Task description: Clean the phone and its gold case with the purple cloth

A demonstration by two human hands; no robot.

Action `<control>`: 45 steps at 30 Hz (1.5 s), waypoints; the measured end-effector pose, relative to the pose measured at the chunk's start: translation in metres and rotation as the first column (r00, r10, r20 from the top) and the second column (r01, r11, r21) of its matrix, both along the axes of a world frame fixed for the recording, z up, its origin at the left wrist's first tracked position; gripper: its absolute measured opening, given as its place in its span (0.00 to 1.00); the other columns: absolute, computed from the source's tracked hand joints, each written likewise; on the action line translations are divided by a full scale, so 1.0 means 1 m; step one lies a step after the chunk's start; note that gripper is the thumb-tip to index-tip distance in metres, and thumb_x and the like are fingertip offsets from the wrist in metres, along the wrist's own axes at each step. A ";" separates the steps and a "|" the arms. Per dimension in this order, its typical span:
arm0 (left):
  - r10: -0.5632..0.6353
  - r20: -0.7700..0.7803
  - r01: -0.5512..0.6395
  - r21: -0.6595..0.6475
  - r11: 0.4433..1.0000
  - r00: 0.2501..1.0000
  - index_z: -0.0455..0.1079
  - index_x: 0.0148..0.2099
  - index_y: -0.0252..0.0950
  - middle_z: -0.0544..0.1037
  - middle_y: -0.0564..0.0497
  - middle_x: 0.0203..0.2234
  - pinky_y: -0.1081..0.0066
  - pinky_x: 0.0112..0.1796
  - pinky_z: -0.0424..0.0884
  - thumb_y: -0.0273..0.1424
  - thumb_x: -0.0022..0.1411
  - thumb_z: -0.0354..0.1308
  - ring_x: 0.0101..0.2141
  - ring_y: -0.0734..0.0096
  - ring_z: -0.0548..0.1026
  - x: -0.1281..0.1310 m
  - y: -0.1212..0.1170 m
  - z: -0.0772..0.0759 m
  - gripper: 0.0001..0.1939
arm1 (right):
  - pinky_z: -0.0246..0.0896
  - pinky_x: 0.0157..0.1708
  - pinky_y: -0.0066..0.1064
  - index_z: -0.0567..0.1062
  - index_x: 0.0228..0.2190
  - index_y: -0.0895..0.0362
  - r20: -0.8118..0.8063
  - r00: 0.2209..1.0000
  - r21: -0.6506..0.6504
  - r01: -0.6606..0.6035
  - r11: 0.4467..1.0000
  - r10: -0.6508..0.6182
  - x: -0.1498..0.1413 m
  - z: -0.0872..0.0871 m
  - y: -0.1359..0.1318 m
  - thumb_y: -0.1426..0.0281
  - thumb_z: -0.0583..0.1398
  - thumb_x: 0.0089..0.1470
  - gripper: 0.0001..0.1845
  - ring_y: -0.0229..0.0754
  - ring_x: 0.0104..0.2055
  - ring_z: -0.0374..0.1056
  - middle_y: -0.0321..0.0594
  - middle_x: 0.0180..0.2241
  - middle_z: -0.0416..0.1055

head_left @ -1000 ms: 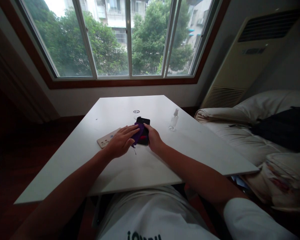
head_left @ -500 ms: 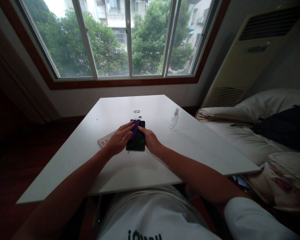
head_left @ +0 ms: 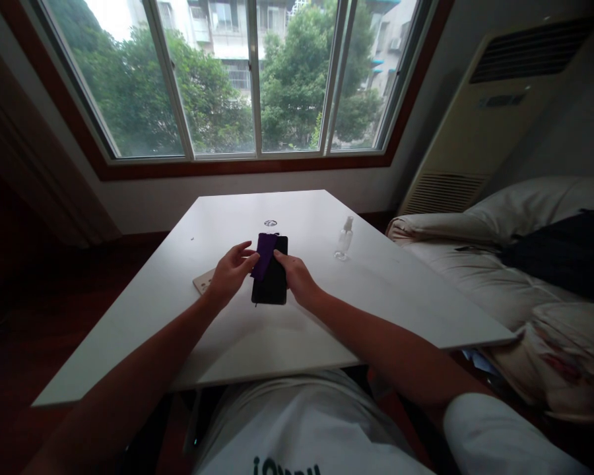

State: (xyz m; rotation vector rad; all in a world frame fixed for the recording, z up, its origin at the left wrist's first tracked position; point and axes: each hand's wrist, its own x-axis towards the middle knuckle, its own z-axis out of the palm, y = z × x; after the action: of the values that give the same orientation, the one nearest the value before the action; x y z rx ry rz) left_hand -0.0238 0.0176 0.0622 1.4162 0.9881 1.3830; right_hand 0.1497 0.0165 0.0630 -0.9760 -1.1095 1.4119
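A dark smartphone (head_left: 273, 284) is held above the white table by my right hand (head_left: 299, 277), its thumb over the right edge of the screen. Across the upper left of the screen lies a purple cloth (head_left: 264, 256). My left hand (head_left: 232, 269) pinches the left edge of that cloth between thumb and fingertips, with its other fingers lifted. Partly hidden behind my left hand, a beige phone or case (head_left: 202, 282) with round camera openings lies on the table.
On the white table (head_left: 376, 303), a clear spray bottle (head_left: 344, 239) stands to the right. A small round ring-like item (head_left: 270, 223) lies beyond the phone. A pale sofa (head_left: 440, 264) with dark fabric (head_left: 564, 257) on it is at the right, and a window (head_left: 297, 86) is ahead.
The phone has shifted left and turned its screen more toward me. My left hand has gone from lying flat on the cloth to pinching its edge.
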 end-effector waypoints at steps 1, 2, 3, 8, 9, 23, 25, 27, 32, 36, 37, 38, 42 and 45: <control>-0.022 0.040 0.024 -0.053 0.998 0.999 0.66 0.62 0.32 0.78 0.40 0.48 0.63 0.41 0.79 0.42 0.61 0.67 0.42 0.64 0.79 0.000 0.000 0.001 0.32 | 0.65 0.26 0.30 0.80 0.34 0.61 0.015 1.000 0.010 -0.002 1.000 0.002 0.000 -0.002 0.001 0.53 0.62 0.58 0.22 0.42 0.29 0.72 0.44 0.30 0.78; -0.037 0.072 0.044 -0.099 0.994 0.997 0.66 0.62 0.32 0.79 0.41 0.47 0.64 0.41 0.78 0.41 0.61 0.67 0.41 0.65 0.79 0.001 0.000 0.002 0.32 | 0.65 0.27 0.30 0.80 0.34 0.61 0.032 0.999 0.022 -0.005 1.000 0.004 0.000 -0.004 0.002 0.52 0.62 0.57 0.22 0.42 0.29 0.72 0.44 0.30 0.78; -0.048 0.094 0.061 -0.138 0.988 0.994 0.67 0.61 0.32 0.79 0.41 0.47 0.65 0.40 0.78 0.41 0.60 0.68 0.40 0.65 0.79 0.001 0.000 0.003 0.31 | 0.65 0.27 0.29 0.79 0.33 0.61 0.050 0.999 0.034 -0.005 0.999 0.004 0.001 -0.006 0.003 0.51 0.63 0.57 0.23 0.42 0.29 0.71 0.43 0.30 0.77; -0.130 0.143 0.163 -0.252 0.954 0.981 0.73 0.57 0.32 0.81 0.40 0.45 0.66 0.38 0.79 0.40 0.60 0.69 0.38 0.65 0.80 -0.003 0.002 0.000 0.26 | 0.58 0.23 0.28 0.77 0.26 0.60 0.162 0.987 0.093 -0.007 0.996 -0.009 0.001 -0.015 0.005 0.47 0.63 0.53 0.26 0.36 0.23 0.63 0.37 0.23 0.72; -0.142 0.149 0.178 -0.262 0.949 0.979 0.73 0.56 0.31 0.81 0.40 0.44 0.66 0.37 0.79 0.40 0.60 0.69 0.38 0.64 0.80 -0.005 0.004 -0.001 0.26 | 0.56 0.23 0.27 0.76 0.26 0.60 0.176 0.984 0.101 -0.007 0.995 -0.011 0.000 -0.015 0.005 0.47 0.63 0.54 0.27 0.35 0.23 0.62 0.37 0.22 0.71; -0.247 0.064 0.254 -0.325 0.911 0.967 0.76 0.49 0.28 0.81 0.39 0.41 0.66 0.37 0.79 0.39 0.59 0.69 0.36 0.64 0.79 -0.003 -0.003 0.003 0.22 | 0.64 0.28 0.32 0.78 0.31 0.61 0.027 0.984 0.034 0.174 0.984 -0.175 0.008 -0.006 0.016 0.47 0.64 0.50 0.26 0.43 0.28 0.69 0.41 0.27 0.75; -0.263 0.060 0.267 -0.339 0.902 0.963 0.76 0.50 0.27 0.81 0.38 0.42 0.63 0.38 0.80 0.39 0.60 0.69 0.37 0.62 0.79 -0.003 -0.004 0.004 0.22 | 0.64 0.27 0.32 0.78 0.31 0.61 0.000 0.983 0.007 0.185 0.983 -0.185 0.008 -0.006 0.017 0.48 0.65 0.49 0.26 0.43 0.28 0.70 0.41 0.27 0.75; -0.270 0.049 0.270 -0.353 0.896 0.962 0.76 0.50 0.28 0.80 0.37 0.43 0.60 0.39 0.81 0.39 0.60 0.69 0.39 0.59 0.80 -0.004 -0.005 0.005 0.22 | 0.65 0.27 0.32 0.78 0.30 0.61 -0.011 0.981 -0.001 0.195 0.981 -0.195 0.008 -0.006 0.018 0.49 0.65 0.49 0.25 0.43 0.28 0.70 0.41 0.27 0.75; -0.327 0.000 0.304 -0.365 0.880 0.945 0.76 0.51 0.28 0.81 0.36 0.44 0.57 0.40 0.81 0.40 0.59 0.69 0.39 0.55 0.81 -0.006 -0.005 0.006 0.24 | 0.64 0.26 0.31 0.77 0.29 0.60 0.001 0.972 0.043 0.234 0.971 -0.235 0.011 -0.007 0.019 0.48 0.64 0.50 0.26 0.42 0.27 0.69 0.41 0.27 0.74; -0.410 -0.042 0.367 -0.372 0.853 0.911 0.76 0.53 0.27 0.81 0.35 0.45 0.55 0.42 0.80 0.43 0.59 0.69 0.40 0.54 0.81 -0.009 -0.003 0.005 0.27 | 0.63 0.26 0.31 0.76 0.30 0.60 0.021 0.957 0.093 0.287 0.953 -0.290 0.014 -0.006 0.021 0.47 0.62 0.52 0.26 0.40 0.25 0.67 0.40 0.25 0.73; -0.423 -0.052 0.375 -0.372 0.849 0.905 0.76 0.53 0.27 0.81 0.34 0.45 0.54 0.42 0.80 0.43 0.59 0.69 0.40 0.54 0.81 -0.009 -0.003 0.004 0.28 | 0.63 0.26 0.31 0.76 0.30 0.59 0.017 0.955 0.097 0.292 0.951 -0.295 0.014 -0.005 0.021 0.47 0.62 0.53 0.26 0.40 0.25 0.67 0.40 0.26 0.73; -0.433 -0.063 0.380 -0.375 0.845 0.899 0.76 0.53 0.27 0.81 0.34 0.44 0.54 0.42 0.79 0.44 0.58 0.69 0.40 0.54 0.81 -0.010 -0.003 0.004 0.28 | 0.63 0.26 0.31 0.76 0.31 0.59 0.010 0.955 0.098 0.295 0.950 -0.298 0.015 -0.005 0.022 0.47 0.62 0.53 0.26 0.41 0.25 0.67 0.40 0.26 0.74; -0.446 -0.106 0.372 -0.399 0.838 0.889 0.76 0.52 0.28 0.81 0.36 0.44 0.54 0.43 0.79 0.44 0.57 0.70 0.40 0.53 0.81 -0.009 -0.004 0.006 0.28 | 0.62 0.26 0.30 0.76 0.31 0.59 0.017 0.949 0.121 0.311 0.943 -0.316 0.016 -0.005 0.023 0.46 0.62 0.53 0.26 0.40 0.25 0.66 0.39 0.26 0.73; -0.424 -0.124 0.346 -0.400 0.849 0.897 0.76 0.50 0.29 0.81 0.37 0.44 0.57 0.42 0.79 0.43 0.55 0.71 0.41 0.54 0.81 -0.007 -0.007 0.007 0.27 | 0.59 0.24 0.30 0.75 0.29 0.58 0.071 0.948 0.187 0.292 0.938 -0.309 0.016 -0.005 0.021 0.45 0.61 0.54 0.27 0.39 0.25 0.64 0.37 0.24 0.71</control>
State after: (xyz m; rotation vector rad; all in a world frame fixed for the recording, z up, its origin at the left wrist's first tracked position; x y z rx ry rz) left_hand -0.0312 0.0111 0.0695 1.3920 0.9659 0.7151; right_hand 0.1661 0.0379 0.0579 -1.0477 -1.0840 1.0109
